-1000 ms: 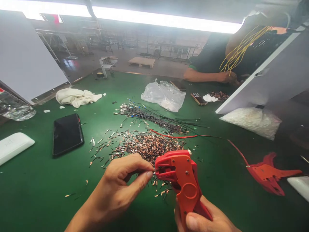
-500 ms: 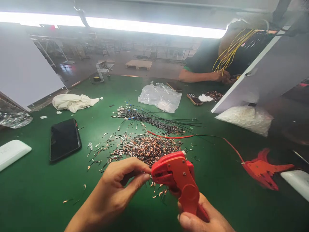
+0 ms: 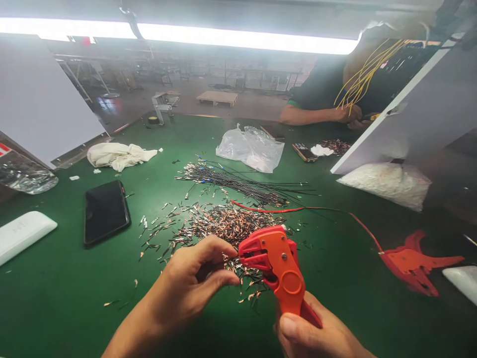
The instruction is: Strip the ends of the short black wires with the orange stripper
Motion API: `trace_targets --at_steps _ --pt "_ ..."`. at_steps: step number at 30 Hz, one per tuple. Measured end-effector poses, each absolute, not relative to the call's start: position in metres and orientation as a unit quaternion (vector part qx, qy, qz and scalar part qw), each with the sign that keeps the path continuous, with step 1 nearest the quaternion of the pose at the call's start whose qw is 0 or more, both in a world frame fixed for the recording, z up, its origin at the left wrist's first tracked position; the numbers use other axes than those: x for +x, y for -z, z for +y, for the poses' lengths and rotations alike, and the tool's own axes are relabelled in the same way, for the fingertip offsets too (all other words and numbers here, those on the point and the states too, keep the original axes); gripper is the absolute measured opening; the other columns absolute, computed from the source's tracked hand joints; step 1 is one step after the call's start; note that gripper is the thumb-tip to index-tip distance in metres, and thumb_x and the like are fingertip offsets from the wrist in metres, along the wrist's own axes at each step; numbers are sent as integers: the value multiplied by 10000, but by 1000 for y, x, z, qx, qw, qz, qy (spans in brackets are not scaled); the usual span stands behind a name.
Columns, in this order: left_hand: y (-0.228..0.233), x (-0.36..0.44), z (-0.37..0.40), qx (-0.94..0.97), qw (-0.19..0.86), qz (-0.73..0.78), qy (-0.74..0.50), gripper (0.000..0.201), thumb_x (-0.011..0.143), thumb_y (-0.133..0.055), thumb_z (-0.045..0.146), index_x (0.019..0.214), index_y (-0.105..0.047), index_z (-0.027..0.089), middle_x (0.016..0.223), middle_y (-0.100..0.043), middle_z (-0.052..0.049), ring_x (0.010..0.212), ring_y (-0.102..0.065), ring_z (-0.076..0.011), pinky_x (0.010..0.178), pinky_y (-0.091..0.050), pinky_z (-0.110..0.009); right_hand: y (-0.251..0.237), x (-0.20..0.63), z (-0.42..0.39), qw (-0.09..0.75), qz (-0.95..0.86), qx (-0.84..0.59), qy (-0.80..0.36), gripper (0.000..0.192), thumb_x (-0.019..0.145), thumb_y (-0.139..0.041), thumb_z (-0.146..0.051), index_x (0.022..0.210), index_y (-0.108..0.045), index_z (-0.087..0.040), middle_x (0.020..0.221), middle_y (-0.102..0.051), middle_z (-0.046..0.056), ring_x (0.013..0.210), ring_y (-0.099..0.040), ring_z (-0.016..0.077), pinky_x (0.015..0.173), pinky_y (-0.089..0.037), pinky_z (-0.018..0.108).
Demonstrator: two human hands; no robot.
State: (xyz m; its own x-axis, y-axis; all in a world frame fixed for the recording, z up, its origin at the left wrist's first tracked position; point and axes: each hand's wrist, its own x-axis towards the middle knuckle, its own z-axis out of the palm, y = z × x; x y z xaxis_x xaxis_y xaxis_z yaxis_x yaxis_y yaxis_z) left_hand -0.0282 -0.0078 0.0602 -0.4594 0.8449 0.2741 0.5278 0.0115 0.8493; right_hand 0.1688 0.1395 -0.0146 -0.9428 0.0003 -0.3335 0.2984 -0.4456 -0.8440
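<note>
Stripping step: left hand (image 3: pixel 194 283) pinches a short thin wire piece into the red-orange wire stripper (image 3: pixel 278 266) gripped by right hand (image 3: pixel 316 338); next needs a handle squeeze.

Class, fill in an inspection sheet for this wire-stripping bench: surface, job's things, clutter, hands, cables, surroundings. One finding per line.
Surface: green mat, littered with bits.
Job's things: red wire stripper; a short wire piece, mostly hidden, at its head; pile of stripped copper-tipped pieces just behind.
Clutter: black phone, white cloth, clear plastic bag, second red stripper lying at right.
Hands: left hand pinches the piece with closed fingers; right hand grips the stripper's handles.
Cables: bundle of thin black wires, one red wire, yellow wires held by a co-worker.
Surroundings: co-worker's arm across the bench; bright strip light overhead.
</note>
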Motion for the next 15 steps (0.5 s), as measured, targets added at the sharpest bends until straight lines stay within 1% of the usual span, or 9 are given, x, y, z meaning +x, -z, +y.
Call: trace_targets --at_steps 3,5,9,15 --pt "-60 -26 -7 492 144 696 -503 65 865 -613 149 828 -653 184 609 -610 40 485 -499 -76 445 -405 -167 11 168 141 89 526 128 836 554 758 -645 -695 588 -577 -172 476 -407 -43 428 -311 70 481 -357 243" --pt "-62 -25 -6 495 119 701 -500 123 876 -598 127 788 -663 183 620 -628 34 498 -512 -69 457 -403 -159 5 166 142 98 536 117 830 570 769 -629 -701 566 -563 -173 482 -419 -37 437 -322 72 490 -356 248" --pt "-67 -23 -5 503 116 705 -487 155 880 -593 120 766 -681 177 569 -570 57 473 -447 -50 429 -345 -147 -4 163 144 108 551 99 822 583 769 -610 -720 588 -573 -167 494 -427 -36 460 -350 80 494 -343 250" --pt "-69 -25 -9 488 183 701 -487 200 896 -555 165 731 -668 154 562 -518 53 472 -436 -51 437 -353 -152 2 165 144 106 538 77 833 541 778 -651 -673 618 -536 -169 509 -386 -62 452 -311 61 439 -249 214"
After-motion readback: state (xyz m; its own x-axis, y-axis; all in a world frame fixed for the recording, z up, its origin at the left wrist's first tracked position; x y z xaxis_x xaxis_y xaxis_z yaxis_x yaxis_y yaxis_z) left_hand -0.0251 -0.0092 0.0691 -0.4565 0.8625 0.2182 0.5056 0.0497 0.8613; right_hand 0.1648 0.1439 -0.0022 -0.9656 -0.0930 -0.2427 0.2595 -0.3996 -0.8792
